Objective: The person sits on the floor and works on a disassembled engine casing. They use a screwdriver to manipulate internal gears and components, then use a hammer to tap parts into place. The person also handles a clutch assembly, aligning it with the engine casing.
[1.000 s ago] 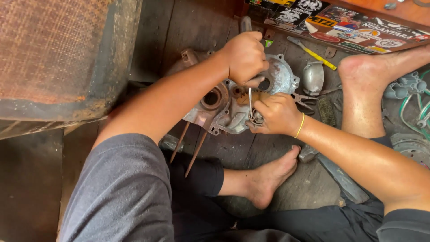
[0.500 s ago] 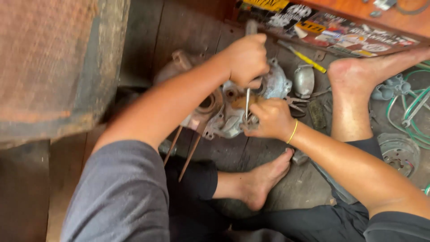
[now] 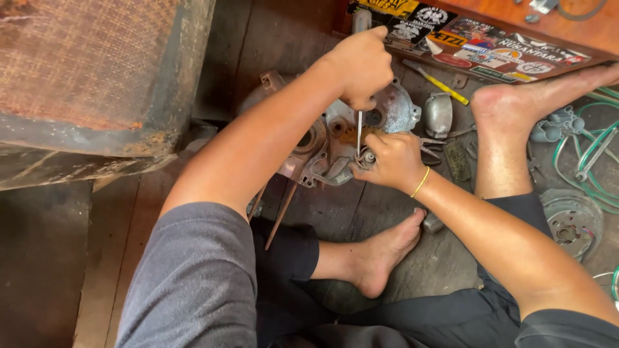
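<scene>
Grey cast-metal engine casing (image 3: 335, 138) lies on the wooden floor (image 3: 348, 212) between the person's bare feet. Left hand (image 3: 362, 64), grip clamped on a thin steel screwdriver (image 3: 359, 132), stands it upright on the casing. Right hand (image 3: 393, 161) pinches a small round metal part (image 3: 367, 158) at the screwdriver's tip.

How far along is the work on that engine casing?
Done: the engine casing lies opened on the floor, with a loose metal cover beside it. In hand: the left hand drives a screwdriver into a small part the right hand steadies. Left: can't tell which fasteners remain.
</scene>
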